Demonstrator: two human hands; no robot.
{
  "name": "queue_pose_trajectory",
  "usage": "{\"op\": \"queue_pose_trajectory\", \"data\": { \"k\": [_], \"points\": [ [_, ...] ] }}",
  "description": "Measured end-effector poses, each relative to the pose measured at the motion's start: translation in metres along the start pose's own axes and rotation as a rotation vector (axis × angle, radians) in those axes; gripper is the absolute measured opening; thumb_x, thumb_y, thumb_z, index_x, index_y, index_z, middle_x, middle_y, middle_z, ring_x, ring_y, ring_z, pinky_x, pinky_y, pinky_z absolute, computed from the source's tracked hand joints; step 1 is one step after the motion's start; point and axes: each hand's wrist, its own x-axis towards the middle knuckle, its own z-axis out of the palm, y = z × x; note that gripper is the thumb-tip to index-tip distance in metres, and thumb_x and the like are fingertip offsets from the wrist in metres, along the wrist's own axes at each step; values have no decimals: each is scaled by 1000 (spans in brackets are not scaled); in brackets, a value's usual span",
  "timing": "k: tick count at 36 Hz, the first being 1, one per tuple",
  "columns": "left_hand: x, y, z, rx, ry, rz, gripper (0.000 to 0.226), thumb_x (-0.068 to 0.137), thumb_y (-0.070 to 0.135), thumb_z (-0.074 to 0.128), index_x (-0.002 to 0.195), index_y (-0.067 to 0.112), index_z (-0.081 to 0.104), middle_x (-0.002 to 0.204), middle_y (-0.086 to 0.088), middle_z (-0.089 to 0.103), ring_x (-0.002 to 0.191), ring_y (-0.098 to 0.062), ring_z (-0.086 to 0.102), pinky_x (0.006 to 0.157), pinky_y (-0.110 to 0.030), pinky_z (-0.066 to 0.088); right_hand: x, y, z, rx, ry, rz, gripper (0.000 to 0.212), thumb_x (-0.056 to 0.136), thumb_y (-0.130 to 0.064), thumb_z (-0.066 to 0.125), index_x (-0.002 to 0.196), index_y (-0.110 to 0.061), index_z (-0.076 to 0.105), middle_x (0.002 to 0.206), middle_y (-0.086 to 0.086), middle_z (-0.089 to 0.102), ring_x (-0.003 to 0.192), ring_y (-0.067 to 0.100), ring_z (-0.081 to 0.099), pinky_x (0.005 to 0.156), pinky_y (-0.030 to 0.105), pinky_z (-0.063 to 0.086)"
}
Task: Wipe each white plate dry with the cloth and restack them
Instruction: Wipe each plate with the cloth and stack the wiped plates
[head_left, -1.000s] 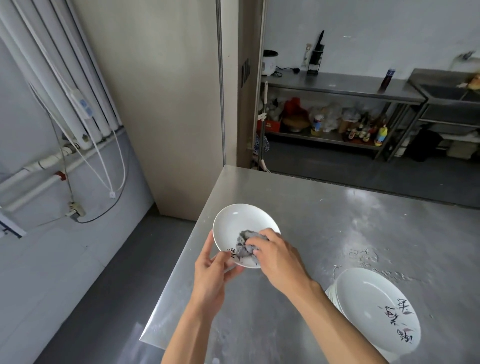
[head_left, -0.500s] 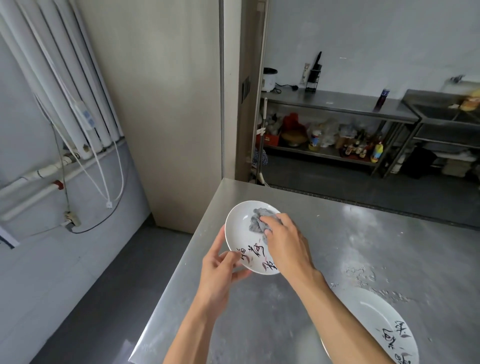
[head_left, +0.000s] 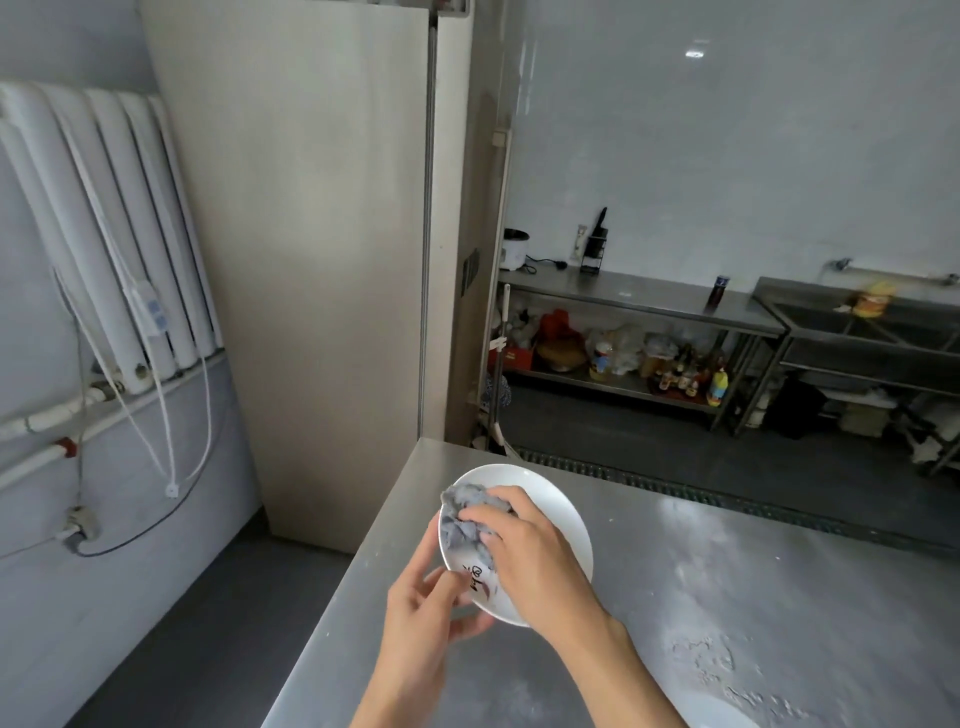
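Note:
A white plate (head_left: 558, 512) with dark and red writing near its lower rim is held tilted above the left part of the steel table (head_left: 701, 582). My left hand (head_left: 426, 613) grips the plate's lower left edge, thumb on its face. My right hand (head_left: 530, 556) presses a crumpled grey cloth (head_left: 462, 512) against the upper left of the plate, fingers curled over the cloth. The rim of another white plate (head_left: 719, 717) shows at the bottom edge; the rest of it is out of frame.
The table's left edge drops to a dark floor (head_left: 197, 623). A tall beige panel (head_left: 311, 260) stands beyond the table corner. White pipes (head_left: 104, 234) and cables run along the left wall. Steel shelves (head_left: 639, 301) with bottles line the far wall.
The view has tilted upward, so the stack at lower right is nearly out of frame. My right hand moved the cloth to the plate's upper left, covering most of the writing.

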Motion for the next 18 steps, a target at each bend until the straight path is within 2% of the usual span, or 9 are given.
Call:
{"op": "queue_pose_trajectory", "data": {
  "k": [3,5,8,11,14,16,18],
  "points": [
    [-1,0,0,-53,38,9,58,82,8,59,122,48,74,122,-10,76,110,-32,75,75,-41,63,-5,10,-3,-42,-29,15,43,92,-8,56,122,-38,62,134,-21,40,120,7,52,95,26,48],
    [-3,-2,-1,-91,58,10,54,80,8,63,113,48,77,120,-12,77,107,-32,76,73,-39,63,-9,18,-6,-76,-33,33,46,90,-5,56,122,-38,61,131,-22,40,118,7,51,92,24,49],
    [-1,-6,-6,-121,97,7,62,77,9,66,123,51,72,105,-17,78,104,-36,76,71,-37,63,-13,26,-12,-142,15,94,44,91,-8,53,123,-38,60,131,-19,42,111,11,55,84,28,52],
    [1,-5,-4,-96,73,16,67,94,-2,59,129,54,67,103,-18,78,105,-34,76,71,-37,63,-11,27,-18,-175,91,170,47,92,-11,49,131,-37,56,135,-15,43,108,16,56,79,28,50],
    [2,3,4,-53,27,42,68,93,1,58,128,59,66,109,-19,77,105,-26,76,75,-38,64,-5,20,-21,-134,147,195,51,95,-12,49,139,-36,51,145,-13,40,120,18,53,90,32,51],
    [4,9,8,-41,5,55,71,100,-3,53,129,60,64,113,-17,77,107,-25,75,76,-38,64,-1,12,-22,-77,169,162,50,97,-12,53,141,-35,51,148,-13,37,128,16,48,97,33,51],
    [9,15,12,-34,-7,76,70,103,-5,50,133,57,62,119,-14,77,112,-26,74,77,-39,64,-1,3,-24,-33,179,69,47,97,-11,57,138,-37,56,146,-16,38,128,9,48,98,27,50]
  ]
}}
